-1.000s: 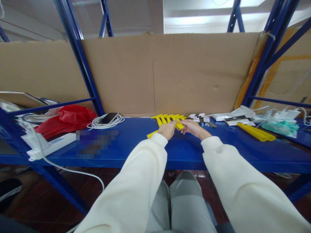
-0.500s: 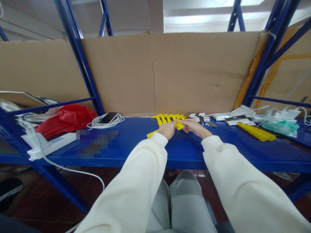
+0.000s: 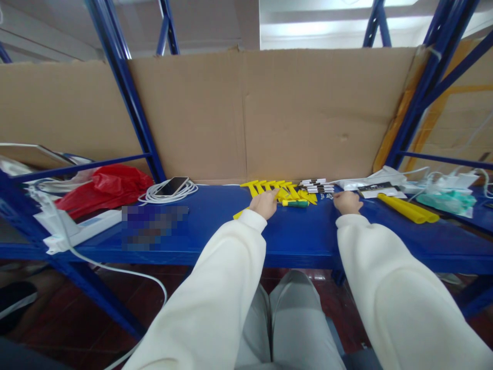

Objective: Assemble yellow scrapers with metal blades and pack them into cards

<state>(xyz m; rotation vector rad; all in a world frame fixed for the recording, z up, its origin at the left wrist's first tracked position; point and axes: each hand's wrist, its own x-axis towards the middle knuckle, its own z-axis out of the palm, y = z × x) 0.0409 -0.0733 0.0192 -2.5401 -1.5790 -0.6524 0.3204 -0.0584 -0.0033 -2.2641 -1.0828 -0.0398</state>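
My left hand rests near the middle of the blue shelf, over the near side of a row of yellow pieces; what its fingers hold, if anything, is hidden. To its right lies a green and yellow screwdriver-like tool, with more yellow pieces behind it. Further right, my right hand is low over the shelf, its fingers curled and their tips hidden. Beyond it, to the left, small black and white items lie stacked by the cardboard.
A phone lies on a coiled white cable, near a red bag and a white power strip at left. Two yellow tubes, a black and white packet and a green bag are at right. Cardboard stands behind.
My right hand has moved right, away from my left hand. The green and yellow tool and the yellow pieces behind it now show. My left hand has barely moved.
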